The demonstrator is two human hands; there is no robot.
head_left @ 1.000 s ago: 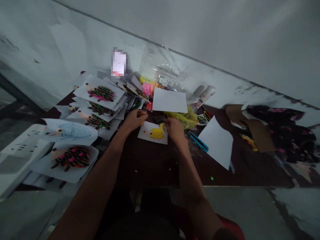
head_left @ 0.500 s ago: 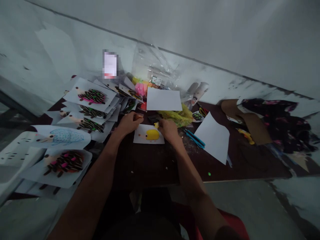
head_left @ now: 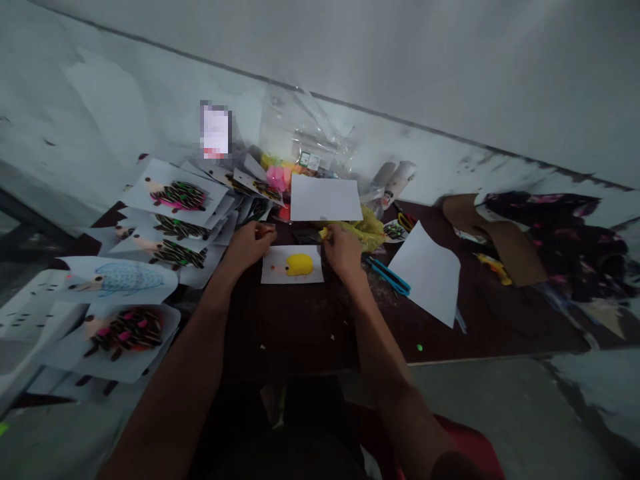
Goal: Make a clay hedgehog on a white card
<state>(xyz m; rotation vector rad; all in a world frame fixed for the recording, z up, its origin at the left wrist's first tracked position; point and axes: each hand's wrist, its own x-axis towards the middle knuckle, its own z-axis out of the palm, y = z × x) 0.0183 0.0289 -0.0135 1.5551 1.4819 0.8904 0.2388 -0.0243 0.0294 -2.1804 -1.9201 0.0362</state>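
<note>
A white card (head_left: pixel 270 275) with a hedgehog picture lies flat on the dark table, its body filled with a yellow patch (head_left: pixel 300 265) that looks like modelling clay. My right hand (head_left: pixel 344 250) is closed at the card's upper right corner, pinching a small yellow lump (head_left: pixel 324 233), apparently clay. Left of that lump lies a dark flat piece (head_left: pixel 307 237) I cannot make out. Just off the card's upper left corner, my left hand (head_left: pixel 249 245) is closed, with something small and orange-brown at its fingertips, too blurred to name.
Stacked hedgehog cards (head_left: pixel 177 197) fill the table's left side. Behind the card are a blank white sheet (head_left: pixel 326 198), a yellow plastic bag (head_left: pixel 369 230) and a clear bag (head_left: pixel 285 127). Rightward lie a blue tool (head_left: pixel 387 275), a white sheet (head_left: pixel 427 277) and dark cloth (head_left: pixel 565 240).
My right hand has moved up slightly, taking the yellow lump off the card's upper edge. My left hand has shifted a little left. The whole view has shifted slightly.
</note>
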